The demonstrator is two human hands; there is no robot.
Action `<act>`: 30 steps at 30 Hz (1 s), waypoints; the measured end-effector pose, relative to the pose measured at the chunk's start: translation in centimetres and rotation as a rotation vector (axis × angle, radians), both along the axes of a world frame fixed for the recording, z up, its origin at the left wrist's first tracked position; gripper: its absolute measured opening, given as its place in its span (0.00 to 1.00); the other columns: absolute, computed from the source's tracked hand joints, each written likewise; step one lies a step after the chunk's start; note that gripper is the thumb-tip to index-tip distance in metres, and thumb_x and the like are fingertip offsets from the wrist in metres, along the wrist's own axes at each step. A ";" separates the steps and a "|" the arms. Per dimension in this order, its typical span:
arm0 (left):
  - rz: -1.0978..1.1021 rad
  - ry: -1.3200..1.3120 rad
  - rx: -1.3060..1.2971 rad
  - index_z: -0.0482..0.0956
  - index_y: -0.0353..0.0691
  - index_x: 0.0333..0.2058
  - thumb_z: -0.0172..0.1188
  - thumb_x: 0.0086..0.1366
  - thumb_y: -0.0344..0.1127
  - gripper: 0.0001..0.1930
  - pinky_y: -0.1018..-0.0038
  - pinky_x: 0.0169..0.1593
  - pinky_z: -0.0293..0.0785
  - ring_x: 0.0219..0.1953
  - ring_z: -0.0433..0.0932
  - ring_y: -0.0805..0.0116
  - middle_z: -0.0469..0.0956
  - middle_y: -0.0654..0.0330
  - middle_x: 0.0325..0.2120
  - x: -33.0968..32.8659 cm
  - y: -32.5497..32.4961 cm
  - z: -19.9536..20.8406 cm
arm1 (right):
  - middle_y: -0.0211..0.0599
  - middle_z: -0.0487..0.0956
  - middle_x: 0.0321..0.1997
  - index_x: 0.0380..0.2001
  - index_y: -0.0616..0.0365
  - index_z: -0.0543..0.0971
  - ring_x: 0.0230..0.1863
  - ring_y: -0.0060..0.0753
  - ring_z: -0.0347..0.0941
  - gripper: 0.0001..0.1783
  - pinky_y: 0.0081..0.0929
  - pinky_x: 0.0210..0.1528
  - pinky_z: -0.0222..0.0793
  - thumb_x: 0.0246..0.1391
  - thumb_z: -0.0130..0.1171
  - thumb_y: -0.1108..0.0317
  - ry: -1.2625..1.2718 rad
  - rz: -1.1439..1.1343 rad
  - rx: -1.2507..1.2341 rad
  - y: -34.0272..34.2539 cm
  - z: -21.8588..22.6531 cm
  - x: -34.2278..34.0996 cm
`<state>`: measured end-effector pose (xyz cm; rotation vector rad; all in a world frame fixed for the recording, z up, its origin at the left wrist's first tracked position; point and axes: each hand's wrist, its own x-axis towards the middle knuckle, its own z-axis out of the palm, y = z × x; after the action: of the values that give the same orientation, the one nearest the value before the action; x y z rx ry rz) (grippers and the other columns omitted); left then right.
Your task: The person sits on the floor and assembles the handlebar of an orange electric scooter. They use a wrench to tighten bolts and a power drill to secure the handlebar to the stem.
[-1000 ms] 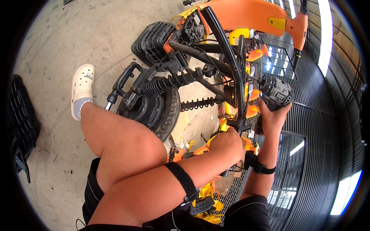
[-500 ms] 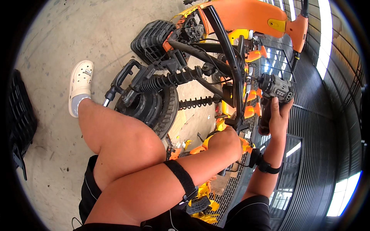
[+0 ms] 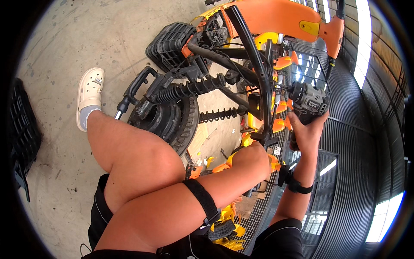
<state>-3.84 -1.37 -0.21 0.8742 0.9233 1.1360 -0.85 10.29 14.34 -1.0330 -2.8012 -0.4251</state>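
Observation:
A cordless drill [image 3: 309, 97] with a grey and black body is held in my right hand [image 3: 308, 125]. Its grip is wrapped by that hand, and the thumb lies along the side of the tool. The black chuck and bit point left, close to the black tubular frame [image 3: 254, 56] of an electric scooter. My left hand [image 3: 255, 156] is at the lower end of this frame, by a small black bracket [image 3: 265, 140]. Its back shows, but its fingers are hidden. A coil shock absorber [image 3: 189, 90] and a wheel [image 3: 187, 125] are left of the frame.
An orange body panel [image 3: 276, 16] spans the top. A black slatted basket [image 3: 170, 45] sits beyond the wheel, and another black slatted part [image 3: 23, 134] lies at the far left. Yellow scrap pieces [image 3: 230, 244] lie near my left arm. My bent leg [image 3: 138, 151] is close to the wheel.
My right thumb has slid from the back of the drill body down to its side, and the right hand has turned a little. The left hand and scooter frame look the same.

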 end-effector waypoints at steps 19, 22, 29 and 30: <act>-0.031 -0.006 -0.002 0.71 0.22 0.42 0.63 0.57 0.39 0.23 0.56 0.39 0.81 0.36 0.84 0.45 0.82 0.40 0.31 -0.9 -0.2 0.2 | 0.51 0.76 0.50 0.63 0.70 0.51 0.49 0.38 0.76 0.54 0.32 0.53 0.71 0.42 0.76 0.67 -0.005 -0.222 0.145 -0.2 -0.5 -0.7; -0.011 0.014 0.004 0.71 0.22 0.42 0.63 0.57 0.39 0.23 0.56 0.39 0.81 0.36 0.84 0.44 0.82 0.40 0.31 -1.3 -0.5 0.2 | 0.53 0.77 0.50 0.63 0.69 0.50 0.48 0.41 0.77 0.54 0.34 0.53 0.72 0.42 0.76 0.67 -0.029 -0.197 0.140 -0.7 -0.3 -2.1; -0.053 0.005 0.061 0.71 0.22 0.41 0.63 0.57 0.41 0.24 0.55 0.41 0.80 0.35 0.84 0.42 0.82 0.38 0.30 -0.6 0.1 0.3 | 0.57 0.77 0.49 0.64 0.67 0.50 0.49 0.50 0.78 0.56 0.37 0.51 0.73 0.41 0.78 0.65 -0.087 -0.146 0.130 -0.4 0.7 -0.6; -0.033 0.016 0.071 0.71 0.22 0.41 0.62 0.57 0.41 0.24 0.54 0.41 0.80 0.35 0.84 0.41 0.82 0.38 0.30 -0.9 -0.1 -0.1 | 0.57 0.78 0.49 0.65 0.66 0.50 0.48 0.50 0.79 0.56 0.38 0.51 0.73 0.42 0.78 0.65 -0.079 -0.155 0.110 0.1 0.4 -0.5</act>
<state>-4.76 -1.44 -0.35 0.9544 0.8832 1.1406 -1.39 10.37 14.74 -1.2382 -2.7392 -0.6430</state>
